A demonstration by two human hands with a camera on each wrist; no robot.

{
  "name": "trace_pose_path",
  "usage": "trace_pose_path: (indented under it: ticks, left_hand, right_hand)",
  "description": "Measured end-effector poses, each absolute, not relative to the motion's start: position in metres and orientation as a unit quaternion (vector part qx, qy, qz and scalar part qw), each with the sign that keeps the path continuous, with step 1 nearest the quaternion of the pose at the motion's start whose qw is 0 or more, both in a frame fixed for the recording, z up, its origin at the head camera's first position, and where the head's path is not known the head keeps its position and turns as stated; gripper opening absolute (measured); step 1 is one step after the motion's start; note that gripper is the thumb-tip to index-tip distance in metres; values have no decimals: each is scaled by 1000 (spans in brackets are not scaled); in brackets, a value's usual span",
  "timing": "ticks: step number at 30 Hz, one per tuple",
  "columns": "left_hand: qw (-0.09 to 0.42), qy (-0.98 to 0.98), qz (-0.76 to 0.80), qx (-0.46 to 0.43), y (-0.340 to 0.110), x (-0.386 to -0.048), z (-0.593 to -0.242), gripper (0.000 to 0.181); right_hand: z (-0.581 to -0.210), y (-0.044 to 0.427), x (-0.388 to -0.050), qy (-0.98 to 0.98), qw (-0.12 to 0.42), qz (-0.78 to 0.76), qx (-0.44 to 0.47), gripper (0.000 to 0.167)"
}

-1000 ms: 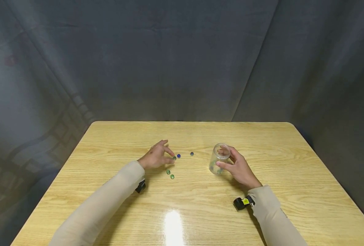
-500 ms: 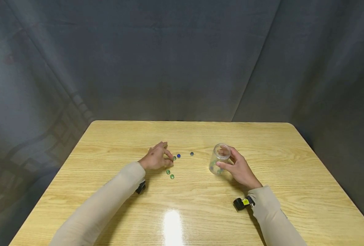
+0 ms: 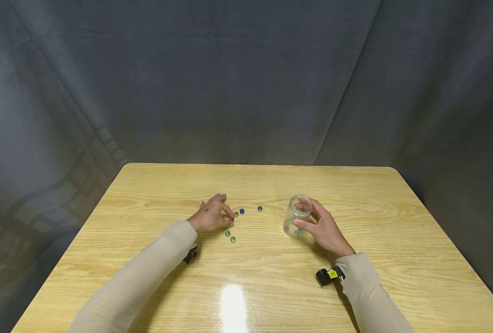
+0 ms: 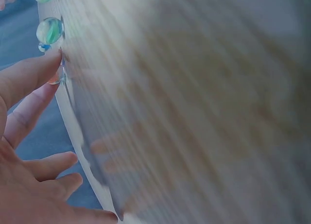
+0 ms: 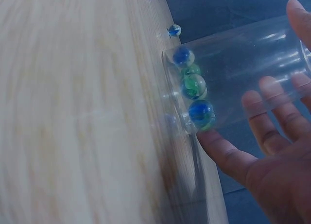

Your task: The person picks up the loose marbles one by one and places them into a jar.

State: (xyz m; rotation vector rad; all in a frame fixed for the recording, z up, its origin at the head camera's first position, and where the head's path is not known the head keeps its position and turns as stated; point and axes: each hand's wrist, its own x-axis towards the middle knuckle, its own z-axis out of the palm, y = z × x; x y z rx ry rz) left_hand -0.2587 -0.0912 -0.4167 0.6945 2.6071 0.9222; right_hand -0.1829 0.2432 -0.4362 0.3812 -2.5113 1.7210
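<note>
Fingers (image 4: 29, 76) of the left hand (image 3: 213, 216) bend toward a green marble (image 3: 235, 214), thumb and forefinger drawn near each other just beside it; whether they pinch it I cannot tell from my distant station, as the tips partly hide the spot. In the left wrist view I monitor, the remaining fingers spread loosely. Opposite, the right hand (image 3: 324, 231) grips a clear jar (image 3: 290, 216), thumb on its near side and fingertips along its far wall. Blue and green marbles (image 5: 200, 112) lie at the bottom of the jar, whose mouth faces up. Between the hands, I see a blue marble (image 3: 242, 211) close by the green one and a bluish marble (image 3: 260, 208) farther toward the jar. Nearer the person, a second green marble (image 3: 227, 233) and a third green marble (image 3: 233, 239) sit close together. Beige sleeves (image 3: 146, 268) cover both arms, with a black camera (image 3: 323, 276) at each wrist. The wooden table (image 3: 271, 286) carries a bright glare toward its near side; gray cloth (image 3: 246, 83) hangs beyond the far edge.
</note>
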Motion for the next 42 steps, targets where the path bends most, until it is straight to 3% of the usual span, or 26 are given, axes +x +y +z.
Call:
trace_pose_path:
  ticks: [42]
  left_hand:
    - [102,873,361,312,-33,-250,-355,10]
  right_hand:
    - [-435,241,-184,-817,28,564,118,65]
